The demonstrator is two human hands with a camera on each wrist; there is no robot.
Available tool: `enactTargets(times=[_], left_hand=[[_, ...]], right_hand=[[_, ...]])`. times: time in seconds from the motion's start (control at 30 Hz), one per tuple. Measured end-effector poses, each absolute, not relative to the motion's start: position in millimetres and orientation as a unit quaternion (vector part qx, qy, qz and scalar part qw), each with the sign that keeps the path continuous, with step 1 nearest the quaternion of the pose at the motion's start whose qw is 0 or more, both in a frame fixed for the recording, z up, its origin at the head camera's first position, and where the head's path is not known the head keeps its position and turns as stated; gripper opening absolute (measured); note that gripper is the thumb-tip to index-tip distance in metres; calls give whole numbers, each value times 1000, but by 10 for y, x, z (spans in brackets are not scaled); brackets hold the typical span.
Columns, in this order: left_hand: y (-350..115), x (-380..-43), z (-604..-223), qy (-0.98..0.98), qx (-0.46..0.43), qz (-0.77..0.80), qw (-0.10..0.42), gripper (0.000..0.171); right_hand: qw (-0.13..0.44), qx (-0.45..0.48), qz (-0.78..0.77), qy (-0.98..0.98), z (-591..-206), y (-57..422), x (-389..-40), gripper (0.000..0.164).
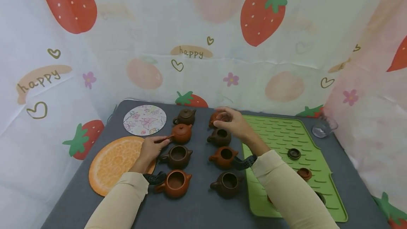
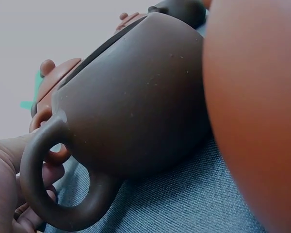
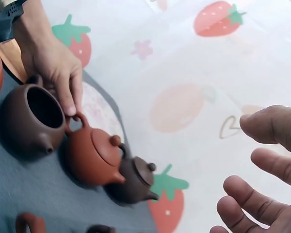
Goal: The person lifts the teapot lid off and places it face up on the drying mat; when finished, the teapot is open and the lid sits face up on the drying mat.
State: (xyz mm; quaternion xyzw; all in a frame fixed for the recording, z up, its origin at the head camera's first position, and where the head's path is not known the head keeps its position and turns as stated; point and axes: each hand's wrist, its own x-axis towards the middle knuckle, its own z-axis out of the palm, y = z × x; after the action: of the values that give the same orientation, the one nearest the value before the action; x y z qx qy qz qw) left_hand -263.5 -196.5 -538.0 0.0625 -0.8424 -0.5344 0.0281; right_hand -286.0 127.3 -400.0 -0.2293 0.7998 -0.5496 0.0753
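My left hand (image 1: 151,152) pinches the handle of a lidded red-brown teapot (image 1: 182,134) standing in the left row. Behind that pot is a dark lidded teapot (image 1: 185,117); in front of it stands a dark lidless teapot (image 1: 178,166), then a red-brown lidless teapot (image 1: 178,193). My right hand (image 3: 271,179) holds nothing, its fingers apart in the right wrist view. In the head view it hovers by the farthest red-brown teapot (image 1: 213,118) of the right row, partly hiding its top. In the left wrist view the dark pot's handle (image 2: 36,179) partly covers my left fingers.
Nearer in the right row stand more lidless teapots (image 1: 222,158). A green mat (image 1: 270,130) to the right carries several lids (image 1: 294,154), some partly behind my right sleeve. A clear glass jug (image 1: 320,130) is beyond. Left lie an orange round mat (image 1: 111,165) and a floral round mat (image 1: 144,120).
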Motion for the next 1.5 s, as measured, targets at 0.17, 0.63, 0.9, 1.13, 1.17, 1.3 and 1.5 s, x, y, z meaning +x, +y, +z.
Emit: enactTargets(times=[0.17,0.63,0.9,1.13,1.17,1.3,1.5], left_hand=[[-1965,-2626,-5373,-838,69,-541,22,32],[-2059,-2598,-5351,-846,72,-528,14,33],[-2083,-2600,-5349,-841,81,-535,7,32],[-2039,-2613,-5362,-844,69,-532,21,30],[-2036,-2613,-5363,-843,68,-534,22,29],[-2024,-2624,-5379,-842,67,-535,22,28],[-1996,-2651,-5392,-841,64,-537,21,29]], right_hand=[[70,-224,-553,800,-4119,1071,-2919,45],[78,-181,-577,793,-4450,514,-3011,36],[100,-162,-554,810,-4557,259,-3045,41],[104,-151,-533,826,-4736,185,-3089,43],[104,-151,-531,828,-4750,173,-3091,43],[110,-148,-524,832,-4783,130,-3090,43],[106,-124,-503,849,-4827,85,-3132,43]])
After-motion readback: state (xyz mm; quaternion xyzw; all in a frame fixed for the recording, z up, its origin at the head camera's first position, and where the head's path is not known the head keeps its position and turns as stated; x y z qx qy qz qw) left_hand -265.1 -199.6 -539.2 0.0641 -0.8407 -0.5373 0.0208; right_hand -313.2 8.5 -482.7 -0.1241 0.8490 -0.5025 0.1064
